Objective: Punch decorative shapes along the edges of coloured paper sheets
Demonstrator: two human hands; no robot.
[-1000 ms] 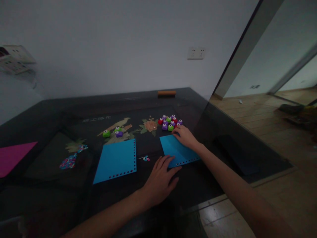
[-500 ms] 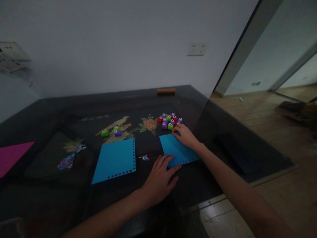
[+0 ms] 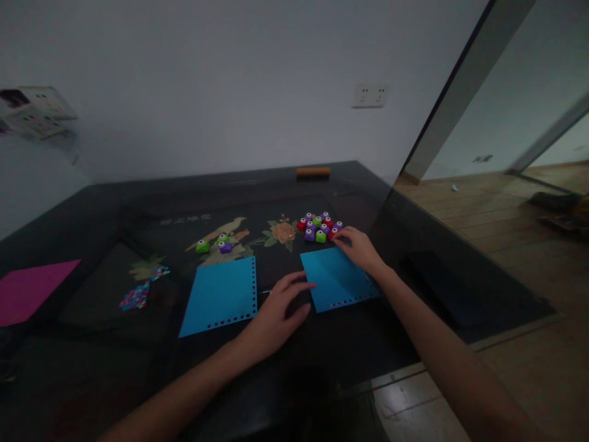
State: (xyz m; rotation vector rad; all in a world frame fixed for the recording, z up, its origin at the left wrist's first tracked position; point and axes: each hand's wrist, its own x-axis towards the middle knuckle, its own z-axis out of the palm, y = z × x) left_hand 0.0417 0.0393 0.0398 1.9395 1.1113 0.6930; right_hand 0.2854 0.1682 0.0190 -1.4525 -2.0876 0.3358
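My right hand (image 3: 358, 248) is at the far edge of the right blue paper sheet (image 3: 338, 282), thumb and fingers drawn together beside a red, eye-topped piece. What lies between the fingertips is hidden. That piece belongs to a cluster of small red, purple and green pieces (image 3: 321, 236) that look like craft punches. My left hand (image 3: 280, 313) has its fingers apart, the tips at the sheet's left edge. Small dark holes line this sheet's near and right edges. To the left lies another blue sheet (image 3: 221, 291), holed along its right and near edges.
Several green and purple eye-topped pieces (image 3: 224, 247) sit behind the left sheet. Bits of coloured paper (image 3: 135, 296) lie in a pile farther left, near a pink sheet (image 3: 34, 291). A dark flat object (image 3: 435, 285) is at right, and an orange-brown bar (image 3: 313, 172) by the wall.
My left hand has moved left and back, off the near part of the right sheet to its left edge. My right hand has shifted slightly along the far edge, toward the red piece.
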